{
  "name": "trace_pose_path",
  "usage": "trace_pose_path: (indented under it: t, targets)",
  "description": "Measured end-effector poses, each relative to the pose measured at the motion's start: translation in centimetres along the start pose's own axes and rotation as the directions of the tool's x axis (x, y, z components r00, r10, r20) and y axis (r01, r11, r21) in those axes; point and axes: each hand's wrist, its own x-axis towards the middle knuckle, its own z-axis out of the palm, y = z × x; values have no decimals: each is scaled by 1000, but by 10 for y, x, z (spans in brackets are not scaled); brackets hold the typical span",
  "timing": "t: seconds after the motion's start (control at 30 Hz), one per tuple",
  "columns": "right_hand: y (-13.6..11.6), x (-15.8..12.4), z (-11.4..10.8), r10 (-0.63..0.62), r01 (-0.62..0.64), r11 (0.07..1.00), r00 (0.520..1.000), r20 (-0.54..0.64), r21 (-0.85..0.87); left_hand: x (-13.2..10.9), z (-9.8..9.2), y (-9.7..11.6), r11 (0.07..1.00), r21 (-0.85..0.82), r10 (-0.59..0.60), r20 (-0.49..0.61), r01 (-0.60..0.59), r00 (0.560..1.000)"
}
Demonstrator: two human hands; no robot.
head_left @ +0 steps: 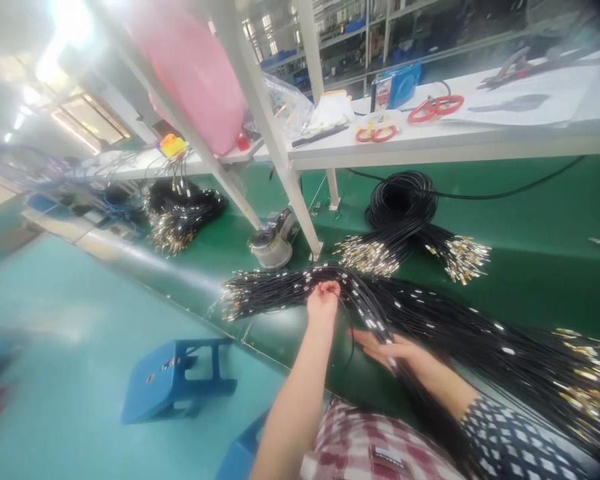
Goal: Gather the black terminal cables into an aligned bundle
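The long bundle of thin black cables with metal tips (pixel 455 323) lies across the green bench (pixel 530 220), from 9 to 4 o'clock. The left hand (pixel 323 298) pinches some strands; the right hand (pixel 395 350), at its 4 o'clock, rests open-fingered on them. It is better to pull slowly, so the tips do not tangle.

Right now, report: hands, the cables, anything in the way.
Left hand pinched shut on strands of the black cable bundle. Right hand open, fingers among the strands. Coiled cables beyond on green bench, apart from both hands.
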Motion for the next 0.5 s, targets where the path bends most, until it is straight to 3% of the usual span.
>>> trace_pose_path:
  t: [0.07,0.13,0.27,0.33,0.4,0.47,0.5]
  targets:
    - [8,8,7,34,-36,995,999,27,97,3,-3,1,999,-16,-31,-30,30,999]
    - [7,12,10,71,-71,995,997,11,70,4,-7,1,997,-15,-75,-68,74,995]
    - [-43,5,15,140,-193,928,973,-184,-318,-1,-23,10,979,33,-193,-163,201,968]
    - [-78,-8,27,157,-273,783,956,-246,-560,-6,-34,24,962,60,-252,-169,266,953]
    - [-105,-28,44,145,-304,523,952,-268,-797,-10,-43,42,962,66,-259,-89,265,962]
    - [-114,-55,58,93,-277,260,961,-261,-925,-11,-45,59,987,64,-148,-2,148,989]
    - [-112,-69,62,85,-264,172,964,-252,-949,-8,-41,64,995,64,-73,30,70,997]
